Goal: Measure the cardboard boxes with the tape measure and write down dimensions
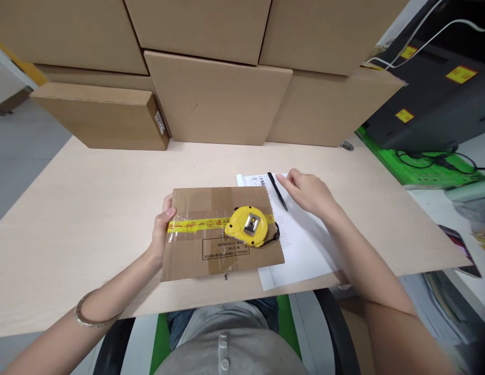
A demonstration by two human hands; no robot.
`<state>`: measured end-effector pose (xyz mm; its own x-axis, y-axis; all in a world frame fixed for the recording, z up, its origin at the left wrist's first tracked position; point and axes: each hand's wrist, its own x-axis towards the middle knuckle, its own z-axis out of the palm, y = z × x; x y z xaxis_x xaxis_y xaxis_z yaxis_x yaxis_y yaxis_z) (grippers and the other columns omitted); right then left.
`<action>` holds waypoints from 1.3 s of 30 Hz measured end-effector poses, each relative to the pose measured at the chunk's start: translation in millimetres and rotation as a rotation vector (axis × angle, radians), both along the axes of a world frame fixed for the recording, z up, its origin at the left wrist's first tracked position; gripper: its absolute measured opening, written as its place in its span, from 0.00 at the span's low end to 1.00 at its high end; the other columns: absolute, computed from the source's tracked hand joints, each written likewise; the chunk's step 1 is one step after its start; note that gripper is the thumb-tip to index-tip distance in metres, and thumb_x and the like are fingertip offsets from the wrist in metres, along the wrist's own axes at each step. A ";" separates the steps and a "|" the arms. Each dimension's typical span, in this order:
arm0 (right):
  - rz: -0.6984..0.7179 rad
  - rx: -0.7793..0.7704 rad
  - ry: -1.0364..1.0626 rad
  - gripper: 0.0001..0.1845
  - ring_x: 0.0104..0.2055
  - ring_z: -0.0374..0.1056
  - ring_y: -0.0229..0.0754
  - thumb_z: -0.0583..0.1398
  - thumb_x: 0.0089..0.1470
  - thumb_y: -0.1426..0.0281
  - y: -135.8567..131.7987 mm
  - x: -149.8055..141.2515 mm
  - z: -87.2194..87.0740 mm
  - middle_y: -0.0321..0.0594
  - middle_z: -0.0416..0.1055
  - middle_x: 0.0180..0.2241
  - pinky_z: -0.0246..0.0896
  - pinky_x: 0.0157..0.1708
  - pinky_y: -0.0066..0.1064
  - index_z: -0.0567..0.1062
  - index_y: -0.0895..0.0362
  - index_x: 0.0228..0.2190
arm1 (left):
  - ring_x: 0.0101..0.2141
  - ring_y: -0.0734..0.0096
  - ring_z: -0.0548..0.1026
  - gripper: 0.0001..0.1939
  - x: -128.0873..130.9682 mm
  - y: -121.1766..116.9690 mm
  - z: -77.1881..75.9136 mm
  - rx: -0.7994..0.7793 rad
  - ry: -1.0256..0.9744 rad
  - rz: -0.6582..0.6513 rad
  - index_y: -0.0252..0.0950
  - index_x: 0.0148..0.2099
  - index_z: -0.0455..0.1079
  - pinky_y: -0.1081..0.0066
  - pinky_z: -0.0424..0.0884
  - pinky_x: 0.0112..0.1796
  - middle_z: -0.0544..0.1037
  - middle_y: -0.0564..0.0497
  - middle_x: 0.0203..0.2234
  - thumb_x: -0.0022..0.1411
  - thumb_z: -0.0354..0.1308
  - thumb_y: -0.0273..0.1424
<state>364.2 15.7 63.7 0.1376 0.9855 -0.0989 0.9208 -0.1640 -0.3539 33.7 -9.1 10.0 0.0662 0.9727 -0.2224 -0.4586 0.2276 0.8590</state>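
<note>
Left grip [161, 227] holding carton [186, 258]; right grip [308, 191] unclear, near pen [277, 191]; tape measure [237, 224] atop carton; boxes [216, 99] behind.

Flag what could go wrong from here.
The tape measure sits on the box with neither hand on it; it may slide off if the left hand tilts the box. The box overlaps the paper, so shifting it could drag the paper. The pen, beside the right hand, might get knocked.

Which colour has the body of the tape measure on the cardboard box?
The tape measure is yellow, best seen in the head view.
</note>
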 end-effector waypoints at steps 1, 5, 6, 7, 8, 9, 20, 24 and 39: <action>0.004 -0.071 0.003 0.27 0.31 0.66 0.51 0.53 0.66 0.48 7.4 11.1 -8.0 0.46 0.70 0.25 0.53 0.34 0.39 0.66 0.52 0.23 | 0.48 0.49 0.80 0.24 1.1 0.1 -0.5 0.011 0.011 0.033 0.42 0.47 0.72 0.62 0.80 0.38 0.81 0.49 0.44 0.49 0.69 0.43; 0.085 -0.229 0.133 0.29 0.24 0.61 0.45 0.64 0.59 0.52 19.8 37.0 -38.4 0.42 0.65 0.17 0.52 0.31 0.38 0.63 0.52 0.13 | 0.48 0.50 0.79 0.22 2.6 0.4 -2.8 0.013 0.011 0.054 0.41 0.46 0.71 0.63 0.80 0.38 0.81 0.48 0.45 0.49 0.69 0.42; 0.114 -0.240 0.192 0.29 0.23 0.61 0.43 0.64 0.58 0.52 20.7 40.2 -43.6 0.41 0.65 0.17 0.53 0.31 0.37 0.64 0.52 0.14 | 0.48 0.50 0.79 0.22 2.5 0.3 -3.2 0.013 0.005 0.051 0.41 0.46 0.71 0.63 0.79 0.38 0.81 0.48 0.45 0.50 0.68 0.42; 0.142 -0.245 0.262 0.29 0.22 0.60 0.42 0.64 0.57 0.51 21.6 42.9 -48.0 0.40 0.65 0.17 0.54 0.30 0.36 0.64 0.53 0.14 | 0.47 0.50 0.79 0.22 2.5 0.1 -3.4 0.013 0.000 0.049 0.41 0.46 0.72 0.63 0.79 0.37 0.81 0.48 0.45 0.50 0.68 0.42; 0.166 -0.242 0.339 0.28 0.22 0.60 0.40 0.63 0.58 0.49 22.9 45.3 -51.8 0.38 0.66 0.17 0.55 0.29 0.35 0.66 0.53 0.16 | 0.47 0.50 0.79 0.23 2.4 -0.2 -3.4 0.012 -0.002 0.048 0.41 0.47 0.72 0.64 0.79 0.37 0.81 0.48 0.45 0.50 0.68 0.43; 0.181 -0.231 0.418 0.28 0.20 0.59 0.39 0.61 0.58 0.46 24.6 47.5 -55.6 0.37 0.66 0.17 0.56 0.26 0.34 0.67 0.53 0.19 | 0.47 0.50 0.79 0.23 2.5 -0.6 -3.0 0.007 -0.001 0.046 0.41 0.48 0.72 0.64 0.79 0.37 0.81 0.48 0.45 0.50 0.68 0.43; 0.147 0.028 0.859 0.29 0.16 0.62 0.34 0.73 0.43 0.46 31.5 48.4 -96.9 0.33 0.70 0.16 0.58 0.15 0.27 0.65 0.52 0.22 | 0.47 0.51 0.80 0.22 0.9 -3.2 -0.9 -0.029 0.016 0.045 0.42 0.47 0.71 0.64 0.79 0.38 0.81 0.49 0.44 0.51 0.68 0.43; 0.154 0.017 0.867 0.28 0.17 0.63 0.34 0.74 0.44 0.49 30.0 47.2 -94.5 0.35 0.71 0.16 0.60 0.18 0.27 0.67 0.53 0.20 | 0.47 0.51 0.80 0.21 1.1 -2.7 -0.7 -0.025 0.021 0.044 0.42 0.45 0.70 0.63 0.79 0.39 0.81 0.49 0.43 0.51 0.67 0.42; 0.167 -0.028 0.831 0.24 0.18 0.62 0.34 0.73 0.48 0.55 33.0 54.5 -102.7 0.33 0.69 0.16 0.60 0.22 0.29 0.67 0.53 0.20 | 0.47 0.49 0.78 0.21 4.1 -2.8 3.3 -0.043 0.026 0.046 0.43 0.45 0.71 0.63 0.77 0.39 0.81 0.50 0.43 0.50 0.68 0.44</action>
